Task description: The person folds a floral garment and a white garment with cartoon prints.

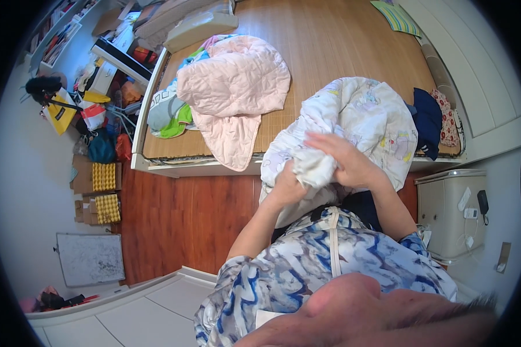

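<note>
A white quilt [382, 118] with a pale cartoon print lies bunched over the near edge of the bed and hangs down in front of me. My left hand [288, 186] is closed round a gathered wad of its cloth. Over that wad, my right hand [346, 159] has its fingers stretched out and pressed against the fabric, slightly blurred. The right thumb is partly hidden by cloth. Farther left on the bed, a pink quilt [237, 87] lies in a loose heap, one corner drooping over the bed's edge.
Colourful bedding [171, 115] lies beside the pink quilt on the mat-covered bed [306, 40]. Dark blue cloth [427, 124] is at the right. A beige bedside cabinet [452, 214] stands close to my right arm. Cardboard boxes [90, 176] and a whiteboard [90, 259] line the left wall.
</note>
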{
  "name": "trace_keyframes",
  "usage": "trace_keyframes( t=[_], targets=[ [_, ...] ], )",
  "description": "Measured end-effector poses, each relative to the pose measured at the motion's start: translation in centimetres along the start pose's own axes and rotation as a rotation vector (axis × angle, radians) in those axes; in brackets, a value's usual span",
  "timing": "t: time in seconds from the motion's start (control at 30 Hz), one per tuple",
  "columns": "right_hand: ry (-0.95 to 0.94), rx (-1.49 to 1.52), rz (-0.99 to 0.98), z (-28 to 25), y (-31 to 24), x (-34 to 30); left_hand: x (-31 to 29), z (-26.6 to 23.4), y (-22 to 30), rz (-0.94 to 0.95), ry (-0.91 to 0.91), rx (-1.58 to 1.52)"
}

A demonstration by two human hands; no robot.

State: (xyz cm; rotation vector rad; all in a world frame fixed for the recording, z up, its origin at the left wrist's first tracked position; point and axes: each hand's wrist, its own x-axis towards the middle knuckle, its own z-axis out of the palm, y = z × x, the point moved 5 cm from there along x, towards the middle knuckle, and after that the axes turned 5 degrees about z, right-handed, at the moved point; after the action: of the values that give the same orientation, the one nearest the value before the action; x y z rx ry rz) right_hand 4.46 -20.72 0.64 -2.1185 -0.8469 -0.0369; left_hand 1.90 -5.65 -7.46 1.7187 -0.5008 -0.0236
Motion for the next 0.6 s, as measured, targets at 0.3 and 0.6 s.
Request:
trace_keyframes(
  t=[0.3, 0.6],
  targets=[
    [-0.287, 0.219, -0.004, 1.1, 2.0, -1.2, 0.8, -1.5, 8.1, 0.246, -0.15, 0.079],
    [-0.154, 0.279, -0.037, 0.0, 0.6, -0.3, -0.3, -4.3, 8.1, 0.348, -0.002, 0.088]
  ],
)
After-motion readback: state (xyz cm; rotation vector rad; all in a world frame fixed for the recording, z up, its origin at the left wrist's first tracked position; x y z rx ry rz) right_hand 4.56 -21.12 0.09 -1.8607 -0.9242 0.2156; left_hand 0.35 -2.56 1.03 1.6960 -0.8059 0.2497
